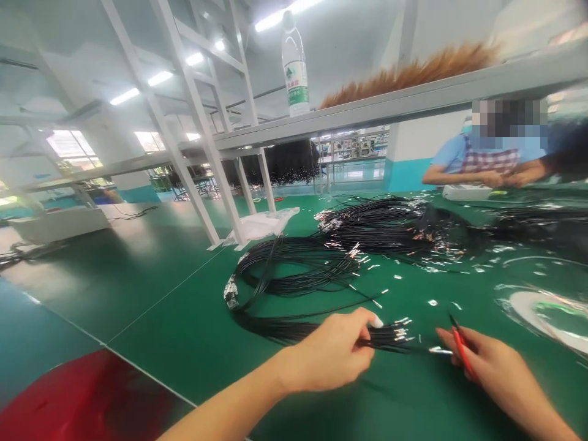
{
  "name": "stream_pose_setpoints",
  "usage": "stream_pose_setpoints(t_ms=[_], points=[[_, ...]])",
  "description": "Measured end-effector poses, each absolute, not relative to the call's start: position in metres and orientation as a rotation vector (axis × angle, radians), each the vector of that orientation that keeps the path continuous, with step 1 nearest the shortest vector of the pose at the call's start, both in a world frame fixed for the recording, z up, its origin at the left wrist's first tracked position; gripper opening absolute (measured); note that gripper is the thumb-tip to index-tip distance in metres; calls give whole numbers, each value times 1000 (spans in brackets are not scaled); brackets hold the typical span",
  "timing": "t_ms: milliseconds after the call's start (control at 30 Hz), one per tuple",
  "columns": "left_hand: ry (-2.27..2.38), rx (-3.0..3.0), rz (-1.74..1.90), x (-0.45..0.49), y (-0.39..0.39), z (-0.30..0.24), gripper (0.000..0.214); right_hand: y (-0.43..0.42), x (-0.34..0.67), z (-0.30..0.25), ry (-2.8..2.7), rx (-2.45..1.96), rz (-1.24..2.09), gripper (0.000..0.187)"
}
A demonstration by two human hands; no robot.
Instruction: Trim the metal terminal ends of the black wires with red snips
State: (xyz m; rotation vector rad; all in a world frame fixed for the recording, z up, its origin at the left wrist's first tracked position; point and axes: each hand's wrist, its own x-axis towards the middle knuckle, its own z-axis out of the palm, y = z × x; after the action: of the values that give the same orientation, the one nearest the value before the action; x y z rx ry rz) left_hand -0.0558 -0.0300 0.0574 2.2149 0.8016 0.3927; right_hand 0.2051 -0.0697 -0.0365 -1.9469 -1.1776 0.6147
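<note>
My left hand is closed round a bundle of black cables close to their ends. The bare or silvery cable tips fan out past its thumb, which has a white covering on its tip. Gripped in my right hand is a slim red-handled tool with a dark pointed tip; its exact kind is unclear. By the right fingertips a whitish cable end sticks out from the bundle, blurred; whether the fingers touch it I cannot tell. The bundle curves back to a coil on the green tabletop.
More black cable coils lie behind, among scattered white scraps. A white ring-shaped coil is at right. A shelf frame stands on the table, with a water bottle above. A co-worker sits opposite. A red object is lower left.
</note>
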Motion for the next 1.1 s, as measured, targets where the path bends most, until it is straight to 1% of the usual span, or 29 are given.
stream_pose_setpoints(t_ms=[67, 167, 300, 467, 633, 700, 800, 933, 1100], points=[[784, 2102, 452, -34, -26, 48, 22, -70, 204, -37, -1114, -1859, 748, 40], [851, 1912, 494, -10, -12, 28, 13, -71, 202, -34, -966, -1643, 937, 36], [857, 1723, 492, 3, 0, 11, 13, -72, 196, -27, -906, -1452, 1073, 39], [785, 1471, 477, 2, 1, 6, 13, -72, 183, -26, -925, -1370, 1160, 41], [806, 1369, 532, 3, 4, 1, 14, -69, 181, -32, -943, -1328, 1220, 37], [827, 1424, 580, 6, 6, 1, 12, -69, 182, -32, -1000, -1339, 1240, 36], [858, 1692, 627, 10, 5, 3, 10, -69, 183, -30, -1058, -1377, 1203, 36], [880, 2080, 715, 13, -4, 3, 17, -69, 186, -31, -1011, -1467, 1062, 40], [881, 2243, 693, 12, -14, -2, 17, -72, 186, -33, -1047, -1475, 1065, 45]])
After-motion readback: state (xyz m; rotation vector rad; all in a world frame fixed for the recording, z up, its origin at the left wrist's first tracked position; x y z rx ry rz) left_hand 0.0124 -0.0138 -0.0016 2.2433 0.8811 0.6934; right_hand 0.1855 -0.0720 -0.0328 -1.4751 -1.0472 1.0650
